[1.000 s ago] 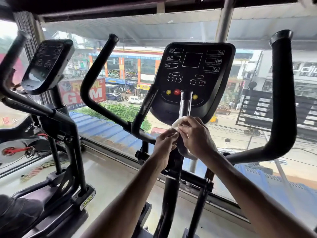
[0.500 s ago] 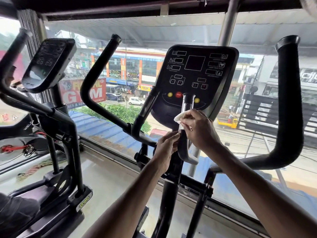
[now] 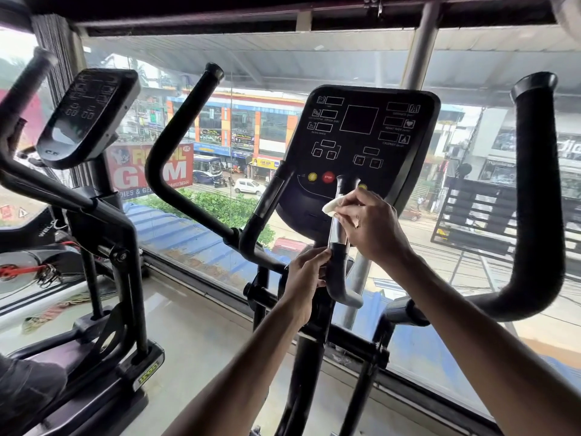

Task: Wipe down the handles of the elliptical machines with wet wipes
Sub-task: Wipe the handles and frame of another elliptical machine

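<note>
Furthest left: neighbouring elliptical (image 3: 103, 234), its handles well apart from both hands; they will likely need their own pass.
Long left handle: long left handle (image 3: 176, 152) of the near machine rises toward the window, with no hand on it.
Short left grip: short left grip (image 3: 270, 202) slants up beside the console (image 3: 361, 136), also bare.
Left hand: left hand (image 3: 303, 278) has its curled fingertips clasped on the black lower sleeve of the short right grip (image 3: 337, 243), steadying it.
Wet wipe: wet wipe (image 3: 332, 206) is bunched against the upper part of that grip, just above the shiny metal sensor plate and below the console buttons.
Right hand: right hand (image 3: 371, 228) pinches the wipe between thumb and fingers and presses it to the grip.
Doing it well: wrap the wipe right round the tube, draw it along the whole plate and the black ends, turn it to a fresh face when it is soiled, and stay off the buttons.
Long right handle: long right handle (image 3: 540, 199) stands apart at the right, probably next in line.
</note>
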Motion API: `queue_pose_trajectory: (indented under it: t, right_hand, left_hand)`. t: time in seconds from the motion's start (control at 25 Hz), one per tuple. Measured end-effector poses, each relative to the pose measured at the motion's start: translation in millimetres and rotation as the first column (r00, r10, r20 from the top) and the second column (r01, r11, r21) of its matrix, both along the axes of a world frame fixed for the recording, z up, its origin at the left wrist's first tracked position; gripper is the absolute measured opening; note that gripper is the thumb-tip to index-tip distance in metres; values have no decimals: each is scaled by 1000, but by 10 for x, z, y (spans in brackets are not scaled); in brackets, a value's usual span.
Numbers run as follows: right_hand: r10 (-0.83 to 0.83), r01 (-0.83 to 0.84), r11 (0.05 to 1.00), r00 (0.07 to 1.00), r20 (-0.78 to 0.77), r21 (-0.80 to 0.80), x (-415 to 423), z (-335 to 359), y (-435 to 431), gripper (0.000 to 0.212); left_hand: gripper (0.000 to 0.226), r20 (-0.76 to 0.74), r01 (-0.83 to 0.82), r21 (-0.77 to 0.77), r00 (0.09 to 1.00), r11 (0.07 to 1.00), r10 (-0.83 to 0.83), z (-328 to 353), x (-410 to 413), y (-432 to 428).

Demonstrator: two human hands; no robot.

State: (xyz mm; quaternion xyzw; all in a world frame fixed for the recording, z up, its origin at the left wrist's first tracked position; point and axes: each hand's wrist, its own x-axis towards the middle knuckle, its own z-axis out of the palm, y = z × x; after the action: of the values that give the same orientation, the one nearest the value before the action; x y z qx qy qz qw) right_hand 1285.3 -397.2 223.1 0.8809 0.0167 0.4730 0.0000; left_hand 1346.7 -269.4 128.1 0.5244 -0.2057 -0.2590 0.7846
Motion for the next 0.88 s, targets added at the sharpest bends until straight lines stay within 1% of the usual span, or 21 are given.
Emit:
queue_pose_trajectory:
  t: [0.04,0.12,0.24,0.32,0.44,0.56,0.72,0.88]
  right_hand:
    - [0,0,1000,1000,3,10,12,39,-39,17]
    - [-14,12,999,998,61,45,91,169,-77,12]
    - [-41,35,998,992,120,52,200,283,-29,8]
    - [-63,61,998,993,96,25,211,286,-7,9]
    - [-57,58,998,998,37,-20,201,340,-55,12]
    - [-87,90,994,995,57,-53,244,355,-55,9]
    - [-13,7,993,999,-52,-114,212,234,-55,11]
    - [47,-62,984,995,-89,-168,57,-210,62,7]
  left_hand:
    - [15,3,-7,-1,1000,1000,7,9,-24,-5]
    - [16,5,-16,-4,1000,1000,16,11,-49,-14]
    - [16,10,-22,0,1000,1000,22,-9,-51,-7]
    - [15,11,-22,1,1000,1000,22,-8,-56,0]
    - [15,6,-17,-2,1000,1000,17,-13,-61,5]
    - [17,12,-8,8,1000,1000,8,-8,-57,28]
    - [16,-22,-45,36,999,998,45,2,-51,34]
    - [18,-62,-48,62,997,997,52,-27,-32,3]
